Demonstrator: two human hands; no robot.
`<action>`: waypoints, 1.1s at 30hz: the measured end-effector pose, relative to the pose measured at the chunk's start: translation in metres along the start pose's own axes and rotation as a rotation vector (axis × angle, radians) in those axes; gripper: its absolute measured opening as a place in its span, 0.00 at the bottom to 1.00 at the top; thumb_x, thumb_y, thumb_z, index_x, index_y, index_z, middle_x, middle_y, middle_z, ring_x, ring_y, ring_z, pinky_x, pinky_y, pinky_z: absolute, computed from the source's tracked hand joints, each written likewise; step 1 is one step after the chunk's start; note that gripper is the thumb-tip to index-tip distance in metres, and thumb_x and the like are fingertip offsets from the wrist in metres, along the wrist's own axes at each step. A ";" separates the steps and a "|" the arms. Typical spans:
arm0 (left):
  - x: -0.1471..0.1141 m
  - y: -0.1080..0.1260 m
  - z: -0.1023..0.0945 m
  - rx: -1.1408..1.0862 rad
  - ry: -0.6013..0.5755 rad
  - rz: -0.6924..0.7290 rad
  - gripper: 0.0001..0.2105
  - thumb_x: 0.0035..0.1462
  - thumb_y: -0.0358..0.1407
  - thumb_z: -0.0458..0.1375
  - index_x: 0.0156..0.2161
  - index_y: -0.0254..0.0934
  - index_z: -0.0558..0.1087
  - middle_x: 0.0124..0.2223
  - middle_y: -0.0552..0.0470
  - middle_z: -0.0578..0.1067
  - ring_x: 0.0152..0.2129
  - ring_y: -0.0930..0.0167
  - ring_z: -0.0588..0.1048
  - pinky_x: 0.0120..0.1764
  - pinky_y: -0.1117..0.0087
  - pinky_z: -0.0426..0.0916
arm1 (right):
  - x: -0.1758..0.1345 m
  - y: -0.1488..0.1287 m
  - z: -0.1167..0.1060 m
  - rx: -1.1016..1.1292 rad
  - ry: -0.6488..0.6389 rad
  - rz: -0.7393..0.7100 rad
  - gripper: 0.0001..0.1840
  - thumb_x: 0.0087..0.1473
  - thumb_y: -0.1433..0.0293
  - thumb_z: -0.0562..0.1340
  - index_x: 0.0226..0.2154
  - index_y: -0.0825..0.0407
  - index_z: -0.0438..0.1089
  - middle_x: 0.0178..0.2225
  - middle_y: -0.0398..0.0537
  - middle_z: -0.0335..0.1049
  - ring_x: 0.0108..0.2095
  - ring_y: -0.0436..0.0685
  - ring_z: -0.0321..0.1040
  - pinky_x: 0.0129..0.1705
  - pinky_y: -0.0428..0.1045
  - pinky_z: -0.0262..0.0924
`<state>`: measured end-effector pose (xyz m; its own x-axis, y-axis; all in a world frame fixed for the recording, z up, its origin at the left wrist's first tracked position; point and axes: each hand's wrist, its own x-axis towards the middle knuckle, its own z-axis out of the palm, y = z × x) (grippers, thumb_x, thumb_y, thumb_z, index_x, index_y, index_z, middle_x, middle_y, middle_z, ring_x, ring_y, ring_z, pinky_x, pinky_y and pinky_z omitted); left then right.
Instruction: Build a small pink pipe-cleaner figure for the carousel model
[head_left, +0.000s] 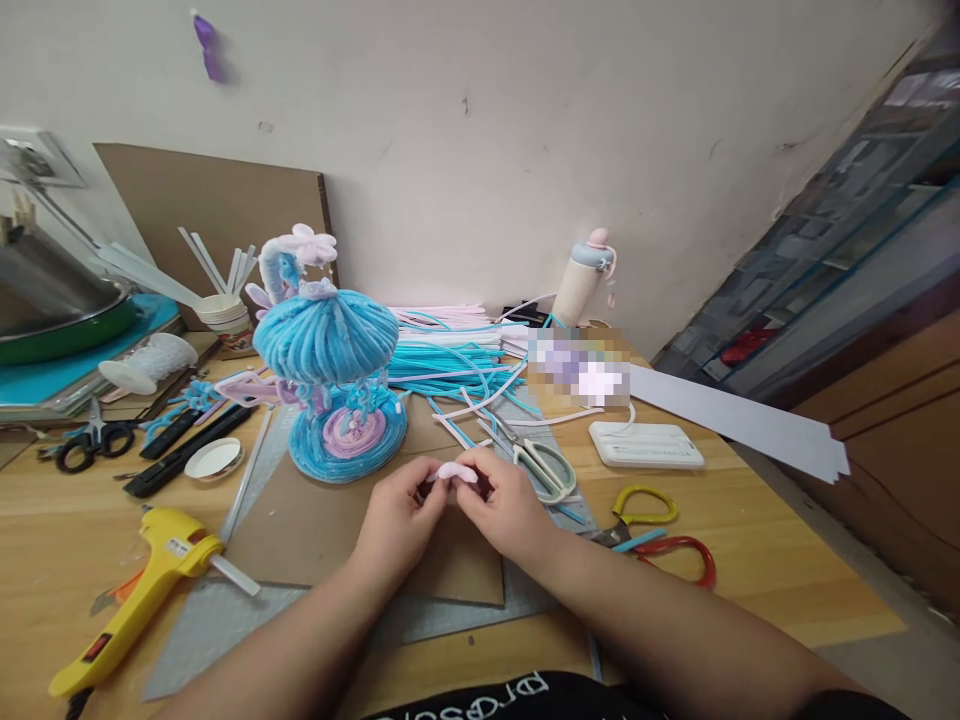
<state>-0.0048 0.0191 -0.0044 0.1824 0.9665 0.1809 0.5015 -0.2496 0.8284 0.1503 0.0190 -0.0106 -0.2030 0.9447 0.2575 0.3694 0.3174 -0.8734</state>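
Between my two hands is a short bent piece of pale pink pipe cleaner, pinched at both ends above a brown cardboard sheet. My left hand grips its left side with thumb and fingertips. My right hand is closed on its right side, and its lower fingers are hidden. Behind my left hand stands a blue pipe-cleaner craft with a domed top, a pink flower above it and a round coiled base. Grey-green handled scissors lie just beyond my right hand.
A yellow glue gun lies at the left, near black scissors and a wire spool. Blue and pink pipe cleaners are heaped at the back. Red-and-yellow scissors, a white power bank and a bottle are at the right.
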 end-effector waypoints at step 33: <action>0.007 0.002 -0.012 -0.705 -0.051 -0.123 0.12 0.46 0.39 0.64 0.35 0.35 0.72 0.30 0.52 0.75 0.27 0.73 0.72 0.32 0.72 0.65 | 0.010 0.002 -0.007 0.827 -0.207 0.286 0.15 0.44 0.61 0.67 0.32 0.53 0.69 0.26 0.41 0.65 0.21 0.44 0.55 0.22 0.42 0.49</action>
<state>-0.0131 0.0257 0.0047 0.2078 0.9767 0.0536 -0.1413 -0.0243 0.9897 0.1555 0.0295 -0.0072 -0.3920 0.9196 -0.0255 -0.3240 -0.1640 -0.9317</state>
